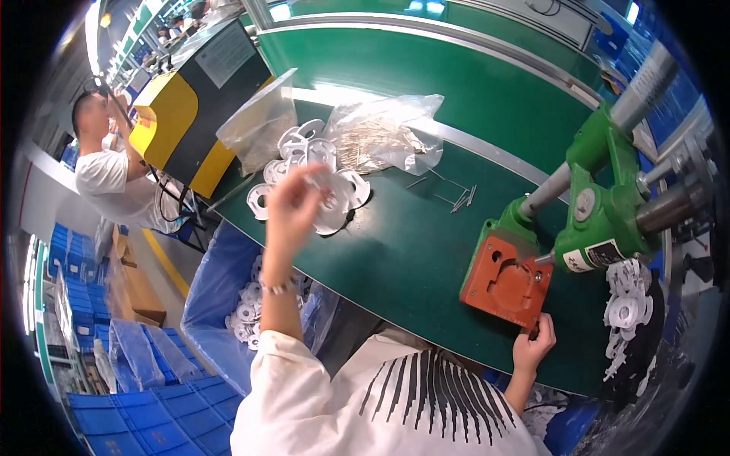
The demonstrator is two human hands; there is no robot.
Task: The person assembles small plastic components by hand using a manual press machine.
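My left hand (295,204) is raised over a pile of white plastic ring-shaped parts (277,171) on the far left of the green table. Its fingers are smeared, and whether they hold one of the white parts (334,213) cannot be told. My right hand (534,346) is closed at the lower right corner of an orange fixture block (506,285) with a round recess. What its fingers hold, if anything, is hidden. The block sits under the metal pin of a green press (601,209).
Clear bags (255,125) stand behind the pile, one holding thin metal pins (372,144). Several loose pins (460,199) lie mid-table. More white parts (630,308) lie at the right. A blue-lined bin (217,277) stands left, and a person (114,171) sits beyond.
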